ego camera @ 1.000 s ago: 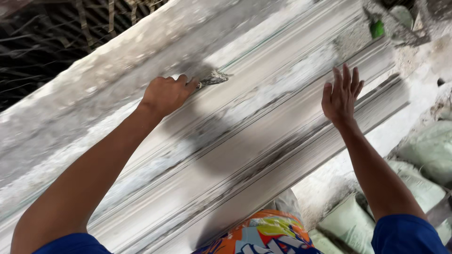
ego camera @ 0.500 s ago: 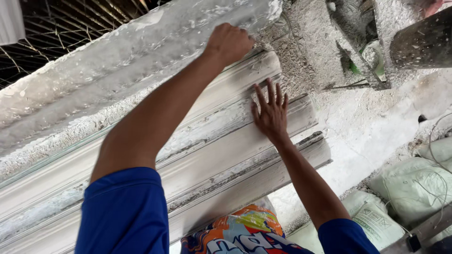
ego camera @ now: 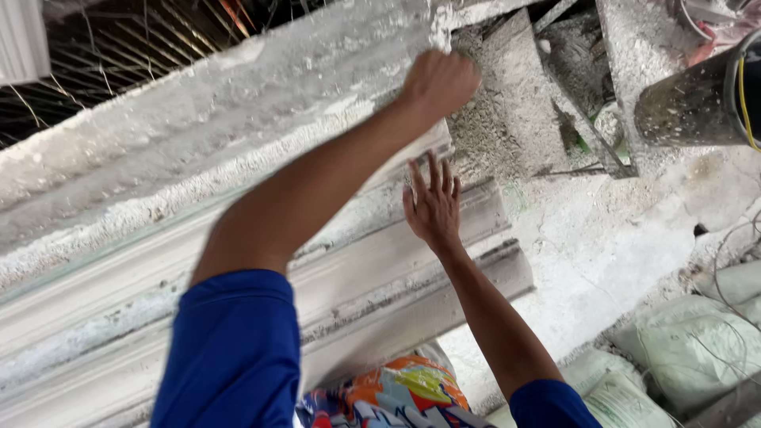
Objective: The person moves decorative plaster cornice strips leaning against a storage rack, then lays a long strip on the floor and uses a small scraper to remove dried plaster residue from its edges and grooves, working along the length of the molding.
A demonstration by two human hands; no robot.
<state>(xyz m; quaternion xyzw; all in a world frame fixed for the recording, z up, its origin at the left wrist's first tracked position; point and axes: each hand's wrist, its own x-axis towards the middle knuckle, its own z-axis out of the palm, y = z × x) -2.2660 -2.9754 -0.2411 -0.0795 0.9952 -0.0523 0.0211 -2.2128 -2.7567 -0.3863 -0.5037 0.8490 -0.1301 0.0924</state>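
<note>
Dusty white floor (ego camera: 610,254) fills the right of frame, w/ pale greenish sacks (ego camera: 690,349) piled lower right and a dark cylinder (ego camera: 690,103) upper right; no labels legible on any. Wire mesh (ego camera: 119,47) shows upper left. Long white plaster moulding (ego camera: 158,261), stepped ridges, rough crumbly top, runs diagonally from lower left to centre. Left hand (ego camera: 438,81) clenched in a fist at its upper end; can't tell if it holds anything. Right hand (ego camera: 434,208) flat, fingers spread, pressed on a lower ridge.

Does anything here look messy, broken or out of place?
Yes. The long white moulding ends ragged and is crusted with rough plaster. Crumbly white dust coats the floor. The left hand is clenched; the right hand lies flat.
</note>
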